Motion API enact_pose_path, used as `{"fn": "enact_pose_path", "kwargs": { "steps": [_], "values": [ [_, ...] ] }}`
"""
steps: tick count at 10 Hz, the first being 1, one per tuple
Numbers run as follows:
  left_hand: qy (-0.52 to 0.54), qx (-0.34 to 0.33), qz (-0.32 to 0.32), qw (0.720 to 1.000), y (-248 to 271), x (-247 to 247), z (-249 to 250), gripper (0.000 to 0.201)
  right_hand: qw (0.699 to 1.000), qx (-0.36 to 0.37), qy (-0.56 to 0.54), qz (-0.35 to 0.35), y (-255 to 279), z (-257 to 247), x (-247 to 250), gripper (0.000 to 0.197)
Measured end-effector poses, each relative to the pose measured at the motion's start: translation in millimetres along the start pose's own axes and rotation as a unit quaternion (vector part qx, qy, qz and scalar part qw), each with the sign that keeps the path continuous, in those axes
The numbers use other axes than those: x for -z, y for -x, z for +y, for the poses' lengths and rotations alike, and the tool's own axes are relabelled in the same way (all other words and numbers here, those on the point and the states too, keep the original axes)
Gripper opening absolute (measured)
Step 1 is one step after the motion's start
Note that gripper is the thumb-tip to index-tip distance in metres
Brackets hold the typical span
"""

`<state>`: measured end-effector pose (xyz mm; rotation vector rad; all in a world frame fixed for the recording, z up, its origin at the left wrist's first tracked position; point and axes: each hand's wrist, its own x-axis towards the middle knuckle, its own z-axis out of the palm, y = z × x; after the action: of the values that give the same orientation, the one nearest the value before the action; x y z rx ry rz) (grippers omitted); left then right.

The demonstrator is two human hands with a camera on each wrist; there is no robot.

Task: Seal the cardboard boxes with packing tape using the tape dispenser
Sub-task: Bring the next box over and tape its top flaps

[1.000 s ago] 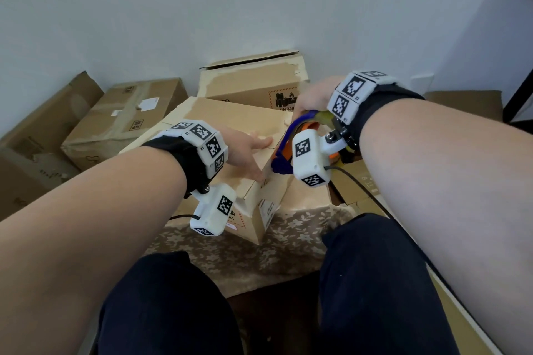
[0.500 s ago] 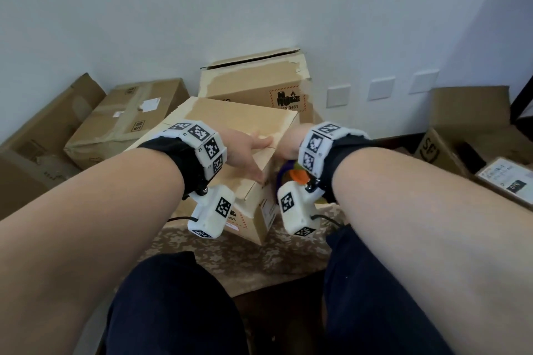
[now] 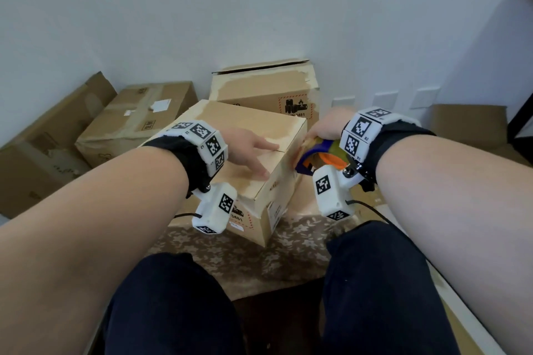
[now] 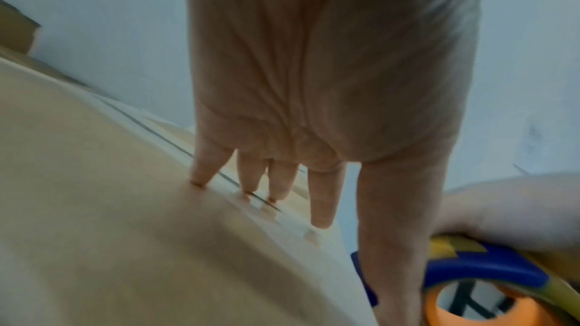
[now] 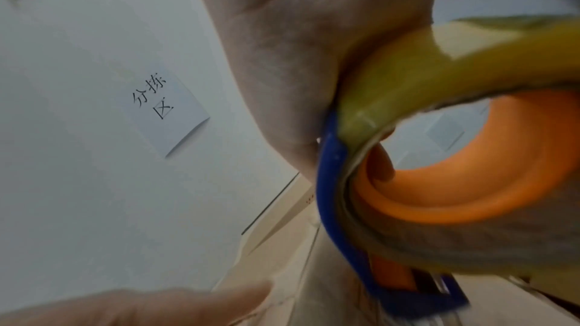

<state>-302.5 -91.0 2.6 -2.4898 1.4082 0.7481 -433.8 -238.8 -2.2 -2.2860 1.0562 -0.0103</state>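
From the head camera, the left hand [image 3: 248, 151] lies flat with straight fingers on top of the near box [image 3: 261, 135], fingertips at the seam between its flaps. The right hand [image 3: 327, 127] grips the tape dispenser [image 3: 320, 154], whose blue front end sits against the right edge of that box. The box rests on a flowered cloth [image 3: 251, 256] in front of the person's knees. A taller box [image 3: 266, 89] stands just behind it against the wall, two more boxes [image 3: 135, 115] lie to the left, and an open one sits far right, so room is tight on the far and left sides.

From the left wrist, the fingers [image 4: 321, 197] reach down straight onto the box top [image 4: 125, 232], three tips touching along the dark seam; the dispenser [image 4: 489, 274] shows at lower right, past the box edge.

From the right wrist, the hand [image 5: 313, 58] wraps the yellow tape roll [image 5: 423, 58] on its orange hub, with the blue frame [image 5: 329, 182] pointing toward the box. A paper label [image 5: 163, 110] hangs on the wall.
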Motion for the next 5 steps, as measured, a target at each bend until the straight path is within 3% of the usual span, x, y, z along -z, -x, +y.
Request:
{"fn": "enact_pose_path", "kwargs": {
  "steps": [1, 2, 3, 5],
  "values": [
    [0.053, 0.046, 0.030, 0.997, 11.2, 4.0, -27.7, 0.079, 0.996, 0.005, 0.061, 0.070, -4.0, -2.7, 11.1, 0.036],
    [0.005, 0.124, 0.018, 0.992, 23.1, 1.5, -56.9, 0.091, 0.988, -0.006, 0.115, 0.099, -3.0, -15.5, 19.5, 0.024],
    [-0.064, 0.166, 0.011, 0.984, 28.8, -8.4, -75.5, 0.104, 0.983, -0.014, 0.101, 0.152, -1.6, -20.9, 21.2, 0.031],
    [-0.117, 0.149, 0.034, 0.981, 34.4, -16.0, -67.6, 0.108, 0.980, 0.045, 0.063, 0.181, 4.6, -26.5, 20.4, 0.029]
  ]
}}
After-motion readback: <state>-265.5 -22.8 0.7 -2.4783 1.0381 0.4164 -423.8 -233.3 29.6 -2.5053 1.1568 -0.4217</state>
